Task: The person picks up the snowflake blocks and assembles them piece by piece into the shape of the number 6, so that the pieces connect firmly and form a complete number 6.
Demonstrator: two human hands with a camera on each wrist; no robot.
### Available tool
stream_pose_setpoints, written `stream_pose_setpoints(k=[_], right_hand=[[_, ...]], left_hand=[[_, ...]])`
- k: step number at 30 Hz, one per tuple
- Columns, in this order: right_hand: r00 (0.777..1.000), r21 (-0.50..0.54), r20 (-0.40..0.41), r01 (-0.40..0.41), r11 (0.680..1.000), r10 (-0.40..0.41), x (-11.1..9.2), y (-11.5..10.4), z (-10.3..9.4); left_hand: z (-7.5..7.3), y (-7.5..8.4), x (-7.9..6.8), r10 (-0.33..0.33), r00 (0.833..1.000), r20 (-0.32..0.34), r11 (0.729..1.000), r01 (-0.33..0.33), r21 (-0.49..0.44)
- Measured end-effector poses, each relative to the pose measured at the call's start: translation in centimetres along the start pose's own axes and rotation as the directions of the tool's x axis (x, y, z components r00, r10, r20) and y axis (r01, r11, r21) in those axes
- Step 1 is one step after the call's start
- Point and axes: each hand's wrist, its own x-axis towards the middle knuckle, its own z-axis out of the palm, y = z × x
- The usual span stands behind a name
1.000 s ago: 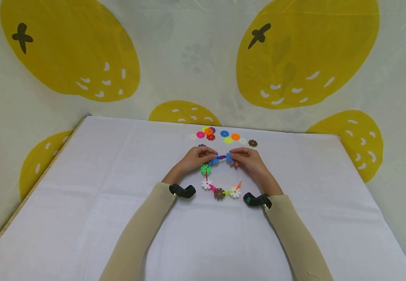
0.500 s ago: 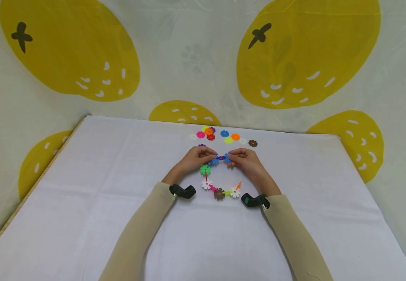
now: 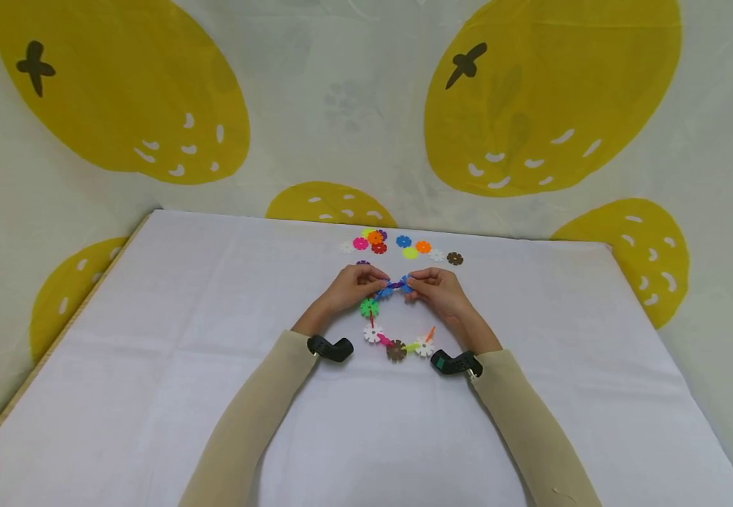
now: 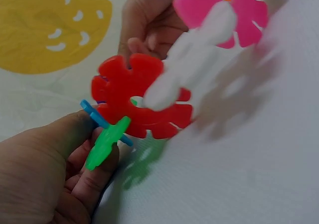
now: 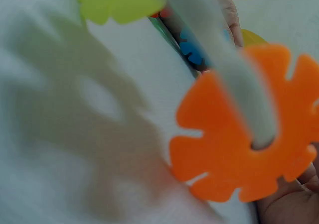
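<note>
A curved chain of slotted flower-shaped plastic discs is held up at its far end by both hands. My left hand (image 3: 352, 287) pinches a blue disc (image 3: 385, 291) beside the green one (image 3: 369, 308). Thumb and fingers of my right hand (image 3: 441, 290) pinch another blue disc (image 3: 407, 284), with a purple disc (image 3: 396, 285) edge-on between the two blues. In the left wrist view, a red disc (image 4: 119, 89) and a blurred white disc (image 4: 199, 55) hang near the left fingers. An orange disc (image 5: 224, 129) at the chain's other end fills much of the right wrist view, partly hiding the right hand.
The chain runs on toward me through a white disc (image 3: 373, 333), a brown disc (image 3: 396, 351) and another white disc (image 3: 424, 346). Behind the hands lie several loose discs, among them a red one (image 3: 379, 248) and a brown one (image 3: 455, 258), near the table's back edge.
My right hand has shifted slightly left with its blue disc, closing the distance to the left hand and the purple disc. The left hand has hardly moved.
</note>
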Motion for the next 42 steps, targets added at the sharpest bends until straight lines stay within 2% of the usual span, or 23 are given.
stream_pose_setpoints(k=[4, 9, 18, 23, 26, 29, 35, 38, 42], right_hand=[[1.0, -0.046, 0.003, -0.016, 0.999, 0.017, -0.1, 0.3, 0.1], [1.0, -0.165, 0.024, 0.005, 0.986, -0.001, -0.1, 0.3, 0.1], [0.999, -0.246, 0.022, 0.047, 0.968, -0.042, 0.0, -0.5, -1.3], [0.999, -0.299, 0.006, 0.034, 0.954, -0.033, 0.3, -0.9, -2.4], [0.999, -0.363, -0.035, 0.026, 0.931, -0.041, 0.5, -1.1, -3.1], [0.991, -0.408, -0.12, 0.005, 0.913, -0.059, 0.7, -1.2, -3.9], [0.937, -0.346, -0.338, -0.033, 0.938, -0.092, 1.1, -1.0, -5.3], [0.914, -0.314, -0.395, -0.038, 0.949, -0.094, 1.3, -1.1, -5.7], [0.897, -0.274, -0.434, -0.036, 0.961, -0.09, 1.9, -1.1, -5.9]], left_hand=[[0.1, 0.2, -0.1, -0.021, 0.999, 0.024, 1.0, 0.02, 0.021], [0.3, 0.1, 0.0, 0.02, 0.998, 0.055, 0.997, -0.024, 0.07], [0.1, -0.3, 0.2, 0.036, 0.998, 0.05, 0.998, -0.038, 0.049], [0.0, -0.4, 0.3, 0.027, 0.998, 0.053, 0.999, -0.029, 0.028], [0.1, -0.3, 0.2, 0.021, 0.998, 0.057, 1.0, -0.022, 0.015], [0.0, -0.2, 0.2, 0.022, 0.998, 0.065, 1.0, -0.022, 0.006], [0.2, -0.4, 0.1, 0.023, 0.997, 0.072, 1.0, -0.022, -0.01], [0.2, -0.5, 0.2, 0.019, 0.997, 0.07, 1.0, -0.018, -0.021], [0.0, -0.6, 0.1, 0.028, 0.997, 0.072, 0.999, -0.025, -0.039]])
